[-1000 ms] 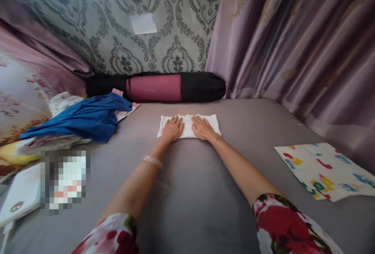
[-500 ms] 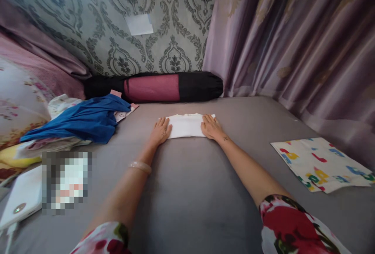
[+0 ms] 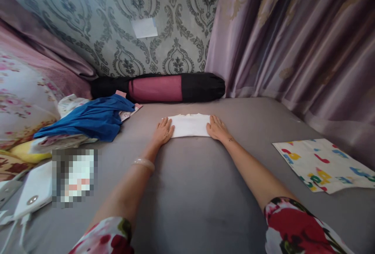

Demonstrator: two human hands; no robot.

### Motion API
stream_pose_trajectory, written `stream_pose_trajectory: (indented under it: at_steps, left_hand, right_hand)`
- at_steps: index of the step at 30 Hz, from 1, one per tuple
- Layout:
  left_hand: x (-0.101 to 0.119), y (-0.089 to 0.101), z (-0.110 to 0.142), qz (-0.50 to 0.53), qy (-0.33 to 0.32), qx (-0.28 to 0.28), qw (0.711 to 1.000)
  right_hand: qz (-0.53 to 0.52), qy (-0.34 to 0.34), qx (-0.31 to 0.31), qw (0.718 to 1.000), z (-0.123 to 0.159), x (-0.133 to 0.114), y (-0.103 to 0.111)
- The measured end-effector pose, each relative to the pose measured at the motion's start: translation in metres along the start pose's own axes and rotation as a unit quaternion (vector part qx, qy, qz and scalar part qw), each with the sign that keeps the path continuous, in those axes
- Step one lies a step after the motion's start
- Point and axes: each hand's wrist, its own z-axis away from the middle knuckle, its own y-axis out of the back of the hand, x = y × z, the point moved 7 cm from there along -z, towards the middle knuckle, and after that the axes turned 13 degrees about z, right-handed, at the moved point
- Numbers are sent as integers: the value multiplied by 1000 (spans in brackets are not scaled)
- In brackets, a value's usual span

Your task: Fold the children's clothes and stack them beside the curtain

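Note:
A folded white cloth (image 3: 190, 126) lies flat on the grey bed sheet (image 3: 190, 183), its far edge slightly ruffled. On its left end rests my left hand (image 3: 164, 130), fingers stretched forward and flat. My right hand (image 3: 217, 128) lies across the right end of the cloth in the same way, fingers extended. Both palms face down, and the undersides of the hands are hidden.
To the right lies a folded white cloth with colourful letters (image 3: 325, 164). A blue garment (image 3: 88, 117) tops a clothes pile at left, near a white power bank (image 3: 33, 187) with cables. A black and pink rolled bag (image 3: 155, 88) sits along the wall.
The view has shifted slightly, so everything appears a little further right. My right hand sits slightly further out toward the cloth's right edge; the cloth itself looks the same.

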Motion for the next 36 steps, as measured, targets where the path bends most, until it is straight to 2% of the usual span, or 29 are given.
stream_pose_trajectory:
  at_steps: [4, 8, 11, 17, 23, 27, 31, 34, 36]
  left_hand:
    - [7, 3, -5, -15, 11, -26, 999]
    - [20, 10, -14, -36, 3, 4, 999]
    - [28, 6, -17, -40, -11, 10, 999]
    - [21, -9, -17, -31, -11, -12, 999]
    - [17, -10, -20, -20, -22, 1, 1000]
    - [19, -8, -22, -13, -13, -18, 1000]
    - [29, -6, -24, -24, 10, -16, 1000]
    - [45, -8, -23, -30, -15, 9, 999]
    - [52, -13, -20, -28, -25, 3, 999]
  right_hand:
    - [5, 4, -28, 1000, -6, -2, 3]
    - [0, 15, -8, 1000, -12, -12, 11]
    - [-9, 25, -8, 1000, -11, -20, 10]
    - [-12, 30, -7, 999, -8, -22, 1]
    - [-8, 27, -10, 1000, -10, -20, -2]
    - [-5, 25, -22, 999, -10, -21, 2]
    - [-7, 32, -18, 999, -9, -32, 11]
    - [-27, 55, -9, 998, -7, -47, 15]
    - [-39, 61, -12, 997, -5, -55, 12]
